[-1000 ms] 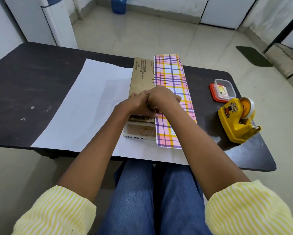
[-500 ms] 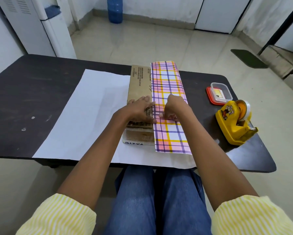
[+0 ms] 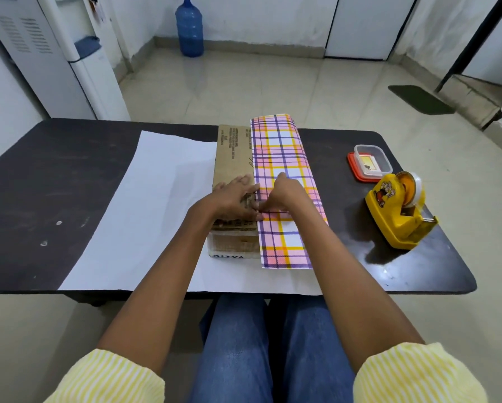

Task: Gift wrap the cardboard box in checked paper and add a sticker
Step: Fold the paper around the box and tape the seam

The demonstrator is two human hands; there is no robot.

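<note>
A long cardboard box lies on the white underside of a sheet of wrapping paper spread over the black table. The sheet's checked side, pink, yellow and purple, is folded up from the right over the right half of the box top. My left hand lies flat on the bare cardboard, fingertips at the paper's edge. My right hand rests on the checked flap, its fingers pressing down by that edge, touching my left fingers.
A yellow tape dispenser stands near the table's right edge. Behind it sits a small clear tub on a red lid with a yellow card inside. A blue water bottle and a white cooler stand on the floor beyond.
My hands were bunched together over the paper's edge; they have spread, the left flat on the cardboard and the right on the flap. The view has tilted upward.
</note>
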